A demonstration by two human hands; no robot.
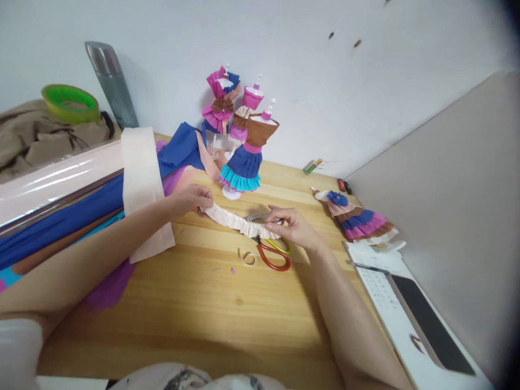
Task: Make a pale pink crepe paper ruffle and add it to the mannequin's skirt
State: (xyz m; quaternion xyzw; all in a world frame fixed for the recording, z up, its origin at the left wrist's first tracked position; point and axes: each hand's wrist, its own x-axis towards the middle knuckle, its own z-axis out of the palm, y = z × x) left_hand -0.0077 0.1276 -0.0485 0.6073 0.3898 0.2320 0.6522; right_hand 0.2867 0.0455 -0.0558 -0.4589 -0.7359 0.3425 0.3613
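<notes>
A narrow cream ruffled strip (231, 220) is stretched between my hands above the wooden table (203, 325). My left hand (190, 199) pinches its left end. The fingers of my right hand (289, 223) close on its right end. Just below the strip lie scissors with red handles (276, 260), their upper part partly hidden by the strip and my right hand. Another pair with a yellow handle (281, 247) overlaps them. A thin curled cream scrap (247, 259) rests left of the red handles.
Small dress forms in paper-like dresses (246, 160) stand at the back. Rolls of coloured material (93, 203) and a cream sheet (142, 168) fill the left, near a bottle (116, 86). A layered dress (363, 222), notebook (376, 292) and phone (430, 322) lie right.
</notes>
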